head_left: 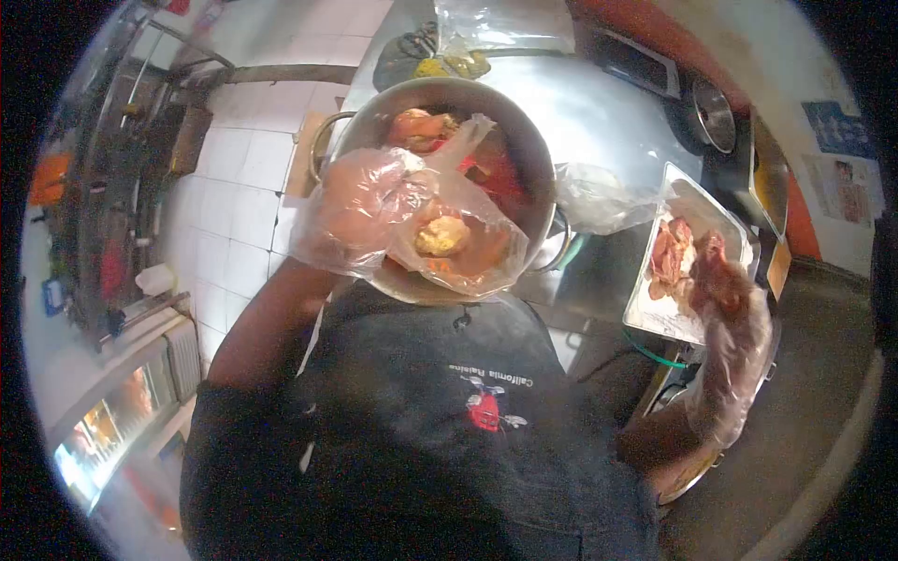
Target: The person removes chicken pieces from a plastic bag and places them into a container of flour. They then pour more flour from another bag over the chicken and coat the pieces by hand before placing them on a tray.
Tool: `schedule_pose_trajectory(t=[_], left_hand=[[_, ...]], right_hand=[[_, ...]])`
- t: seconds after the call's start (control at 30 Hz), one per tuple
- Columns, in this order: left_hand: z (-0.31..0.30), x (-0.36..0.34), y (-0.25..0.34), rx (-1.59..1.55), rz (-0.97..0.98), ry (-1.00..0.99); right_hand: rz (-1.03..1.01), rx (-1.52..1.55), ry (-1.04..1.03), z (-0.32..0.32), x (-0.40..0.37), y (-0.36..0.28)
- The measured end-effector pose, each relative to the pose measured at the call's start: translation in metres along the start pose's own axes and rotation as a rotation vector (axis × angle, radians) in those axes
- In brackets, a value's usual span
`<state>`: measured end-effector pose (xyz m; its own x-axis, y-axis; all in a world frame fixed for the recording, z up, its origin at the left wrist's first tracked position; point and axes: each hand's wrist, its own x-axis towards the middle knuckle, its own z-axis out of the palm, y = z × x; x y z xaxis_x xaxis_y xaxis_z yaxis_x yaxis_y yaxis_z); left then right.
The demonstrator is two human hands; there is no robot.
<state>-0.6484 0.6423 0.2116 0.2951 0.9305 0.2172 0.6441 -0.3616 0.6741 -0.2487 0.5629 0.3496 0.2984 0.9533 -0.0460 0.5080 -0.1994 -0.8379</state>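
Note:
My left hand point(360, 201), covered by a clear plastic bag or glove, is closed on the edge of an open clear plastic bag point(468, 248) with a pale yellowish lump point(442, 236) inside. Both are over a large metal pot point(538, 150) that holds red liquid and pieces of meat point(421, 129). On the right, my right hand point(734, 313) wears a clear glove and grips a piece of raw meat point(713, 266) over a white rectangular tray point(662, 323). More raw meat point(670, 251) lies in that tray.
A crumpled clear bag point(599, 198) lies between pot and tray on the metal counter point(599, 103). Behind the pot are a dark and yellow bundle point(426, 61) and another plastic bag point(505, 26). A metal bowl point(714, 114) stands at the back right.

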Motion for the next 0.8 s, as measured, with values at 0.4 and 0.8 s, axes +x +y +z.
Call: schedule_pose_trajectory(t=[0.4, 0.8], left_hand=[[-0.01, 0.002, 0.012, -0.109, 0.035, -0.064], [-0.004, 0.001, 0.003, -0.041, 0.216, 0.028]], right_hand=[[-0.785, -0.482, -0.826, 0.193, 0.013, -0.059], [-0.406, -0.525, -1.14, 0.244, 0.035, -0.075]])
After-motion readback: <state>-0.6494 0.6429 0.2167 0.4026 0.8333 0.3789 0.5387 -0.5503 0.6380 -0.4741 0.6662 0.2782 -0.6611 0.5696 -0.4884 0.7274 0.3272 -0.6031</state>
